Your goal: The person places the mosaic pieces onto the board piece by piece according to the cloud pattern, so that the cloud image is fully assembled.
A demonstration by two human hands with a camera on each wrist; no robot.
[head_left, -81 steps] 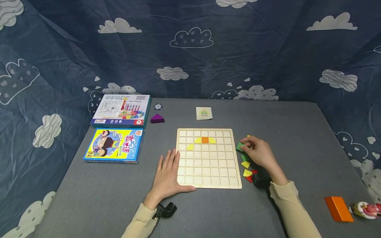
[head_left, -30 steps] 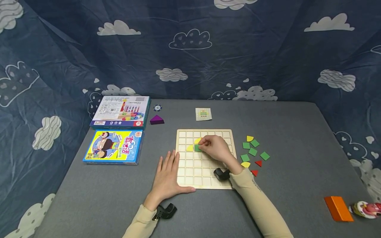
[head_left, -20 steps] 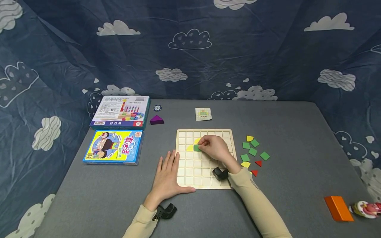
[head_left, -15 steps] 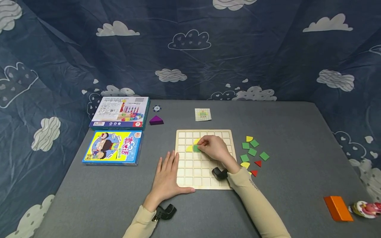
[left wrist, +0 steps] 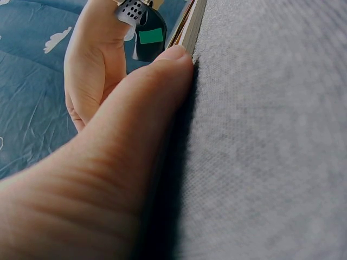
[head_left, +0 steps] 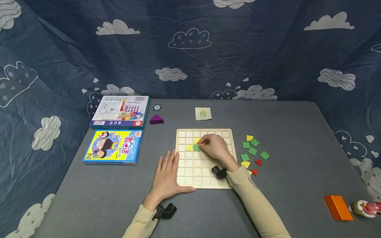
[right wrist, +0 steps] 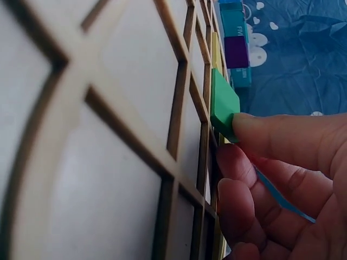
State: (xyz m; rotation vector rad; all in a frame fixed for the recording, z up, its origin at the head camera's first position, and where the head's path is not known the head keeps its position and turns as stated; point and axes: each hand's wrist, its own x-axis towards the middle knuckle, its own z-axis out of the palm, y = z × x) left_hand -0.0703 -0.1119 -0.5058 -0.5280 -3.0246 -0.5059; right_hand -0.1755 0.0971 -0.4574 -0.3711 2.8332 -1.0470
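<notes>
My right hand (head_left: 215, 146) pinches a green square tile (right wrist: 223, 103) between thumb and fingers, low over the wooden grid board (head_left: 197, 172). In the head view the tile lies right of a yellow quarter-round tile (head_left: 189, 147) and just below another yellow tile (head_left: 197, 140). The right hand hides the board cells to its right. My left hand (head_left: 167, 173) lies with fingers extended along the board's left edge, its thumb at the near edge. In the left wrist view the thumb (left wrist: 157, 81) touches the board's side.
Right of the board lie loose green tiles (head_left: 252, 151), red triangles (head_left: 258, 163) and yellow pieces (head_left: 249, 137). A pattern card (head_left: 203, 113) is behind it. Two boxes (head_left: 113, 147), a purple prism (head_left: 156, 119) and a chip (head_left: 157, 107) stand left; an orange block (head_left: 338, 207) and figurine (head_left: 367, 209) right.
Since the oldest frame, my right hand has carried a green tile leftward from the loose pieces onto the board. Over the last second it has barely moved. The left hand stays put.
</notes>
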